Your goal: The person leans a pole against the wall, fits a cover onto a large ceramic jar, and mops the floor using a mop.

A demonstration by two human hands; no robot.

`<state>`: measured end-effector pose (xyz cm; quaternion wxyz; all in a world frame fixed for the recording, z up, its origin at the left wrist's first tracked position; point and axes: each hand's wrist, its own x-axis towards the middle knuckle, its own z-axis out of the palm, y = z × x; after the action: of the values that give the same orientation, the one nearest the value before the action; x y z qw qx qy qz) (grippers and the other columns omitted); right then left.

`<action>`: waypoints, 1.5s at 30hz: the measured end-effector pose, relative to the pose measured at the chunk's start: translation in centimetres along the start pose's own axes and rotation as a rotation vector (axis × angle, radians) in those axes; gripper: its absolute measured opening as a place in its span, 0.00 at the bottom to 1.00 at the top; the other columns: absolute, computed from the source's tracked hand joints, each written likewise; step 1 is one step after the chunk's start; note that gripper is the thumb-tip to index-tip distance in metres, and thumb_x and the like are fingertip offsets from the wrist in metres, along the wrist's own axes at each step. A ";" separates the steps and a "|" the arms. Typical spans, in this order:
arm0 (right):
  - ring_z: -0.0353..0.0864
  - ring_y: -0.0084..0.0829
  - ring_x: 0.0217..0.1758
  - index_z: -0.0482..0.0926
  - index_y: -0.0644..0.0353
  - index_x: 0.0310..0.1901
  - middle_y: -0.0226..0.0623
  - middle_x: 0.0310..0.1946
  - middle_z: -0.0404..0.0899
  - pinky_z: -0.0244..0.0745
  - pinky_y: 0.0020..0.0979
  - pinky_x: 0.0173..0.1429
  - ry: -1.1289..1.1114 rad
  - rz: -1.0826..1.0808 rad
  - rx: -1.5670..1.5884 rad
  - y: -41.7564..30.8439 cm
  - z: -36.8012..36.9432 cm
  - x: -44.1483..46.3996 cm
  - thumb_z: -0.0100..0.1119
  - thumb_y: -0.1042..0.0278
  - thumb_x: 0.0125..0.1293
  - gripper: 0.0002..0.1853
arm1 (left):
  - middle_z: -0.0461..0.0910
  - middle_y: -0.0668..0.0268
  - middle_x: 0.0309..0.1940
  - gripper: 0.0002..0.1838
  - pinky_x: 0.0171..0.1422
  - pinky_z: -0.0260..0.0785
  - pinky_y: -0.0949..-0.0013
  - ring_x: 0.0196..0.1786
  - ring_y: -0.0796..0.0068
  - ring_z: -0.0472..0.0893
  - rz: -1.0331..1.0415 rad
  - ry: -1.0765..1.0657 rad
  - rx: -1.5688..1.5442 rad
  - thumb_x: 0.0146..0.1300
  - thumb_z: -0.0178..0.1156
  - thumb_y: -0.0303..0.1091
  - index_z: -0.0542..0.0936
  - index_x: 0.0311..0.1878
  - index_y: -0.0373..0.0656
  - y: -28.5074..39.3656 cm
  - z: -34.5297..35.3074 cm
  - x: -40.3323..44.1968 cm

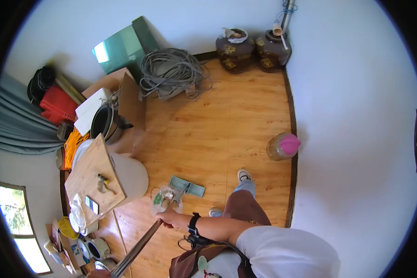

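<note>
My right hand (169, 217) is closed around the upper end of a long dark pole (139, 246), just below the middle of the view. At the bottom left edge my left hand (98, 274) is at the pole's lower end, mostly cut off by the frame. Beyond my right hand, a clear plastic bag (161, 200) with something whitish in it lies on the wooden floor. Beside the bag is a flat teal mop head or tool (195, 189).
A wooden board (85, 178) with a phone (91, 205) rests on a white barrel (136, 176). Coiled grey hose (169, 69), a cardboard box (133, 104) and dark jars (235, 53) stand farther back. A pink-topped jar (277, 147) is near the right wall.
</note>
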<state>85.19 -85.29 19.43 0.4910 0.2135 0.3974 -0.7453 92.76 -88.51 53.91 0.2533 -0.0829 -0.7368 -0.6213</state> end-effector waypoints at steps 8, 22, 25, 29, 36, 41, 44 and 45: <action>0.61 0.21 0.07 0.69 0.61 0.11 0.29 0.07 0.64 0.52 0.27 0.10 0.511 -0.404 0.082 -14.9 -18.2 -4.1 0.62 0.66 0.46 0.15 | 0.67 0.61 0.20 0.11 0.39 0.66 0.57 0.29 0.62 0.71 0.008 -0.052 -0.291 0.61 0.53 0.36 0.69 0.27 0.41 -7.6 13.0 4.3; 0.60 0.26 0.06 0.67 0.63 0.14 0.37 0.08 0.64 0.50 0.30 0.09 0.635 -0.406 0.095 -26.7 -49.6 -7.2 0.52 0.68 0.50 0.13 | 0.75 0.62 0.28 0.09 0.59 0.64 0.52 0.42 0.61 0.77 -0.199 -0.582 -0.092 0.58 0.58 0.33 0.69 0.28 0.42 -21.7 33.1 1.1; 0.59 0.24 0.09 0.68 0.59 0.13 0.34 0.09 0.63 0.50 0.29 0.12 0.583 -0.437 0.137 -23.0 -45.1 -4.5 0.53 0.67 0.49 0.12 | 0.74 0.63 0.25 0.12 0.58 0.64 0.52 0.40 0.62 0.77 -0.255 -0.456 -0.025 0.58 0.59 0.37 0.68 0.28 0.42 -20.4 27.5 -0.6; 0.63 0.23 0.12 0.68 0.58 0.14 0.29 0.10 0.64 0.52 0.28 0.15 0.481 -0.457 -0.039 -14.8 -33.8 -3.7 0.56 0.64 0.50 0.13 | 0.71 0.64 0.23 0.14 0.56 0.66 0.54 0.38 0.64 0.76 -0.277 -0.336 0.017 0.56 0.60 0.38 0.67 0.26 0.42 -16.1 15.7 -2.9; 0.62 0.23 0.10 0.75 0.56 0.26 0.30 0.12 0.65 0.55 0.27 0.12 0.125 -0.149 -0.292 3.0 -10.3 -5.7 0.52 0.43 0.52 0.21 | 0.69 0.59 0.31 0.03 0.44 0.65 0.58 0.39 0.63 0.71 -0.311 -0.350 0.212 0.60 0.52 0.29 0.70 0.36 0.44 0.8 -2.3 -8.4; 0.68 0.24 0.14 0.73 0.52 0.35 0.35 0.19 0.71 0.59 0.27 0.15 -0.144 0.132 -0.351 13.6 -0.2 -6.4 0.49 0.40 0.53 0.22 | 0.67 0.56 0.28 0.07 0.40 0.64 0.60 0.35 0.61 0.69 -0.263 0.047 0.251 0.56 0.54 0.27 0.68 0.36 0.39 7.7 -6.7 -14.1; 0.70 0.22 0.15 0.71 0.52 0.32 0.35 0.18 0.71 0.63 0.22 0.16 -0.202 0.242 -0.210 15.8 1.4 -7.5 0.51 0.44 0.53 0.19 | 0.64 0.58 0.16 0.09 0.34 0.65 0.57 0.23 0.61 0.67 -0.137 0.040 0.334 0.54 0.55 0.30 0.68 0.26 0.34 8.5 -3.8 -13.8; 0.69 0.21 0.15 0.72 0.55 0.29 0.34 0.18 0.72 0.62 0.21 0.16 -0.196 0.220 -0.086 15.4 0.9 -7.7 0.53 0.49 0.53 0.16 | 0.64 0.58 0.16 0.09 0.34 0.65 0.57 0.23 0.61 0.67 -0.135 0.053 0.340 0.54 0.55 0.30 0.68 0.26 0.34 8.6 -3.9 -14.1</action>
<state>102.41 -84.79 19.46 0.6150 0.1607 0.3530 -0.6866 109.63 -87.71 55.09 0.2405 0.0271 -0.8282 -0.5055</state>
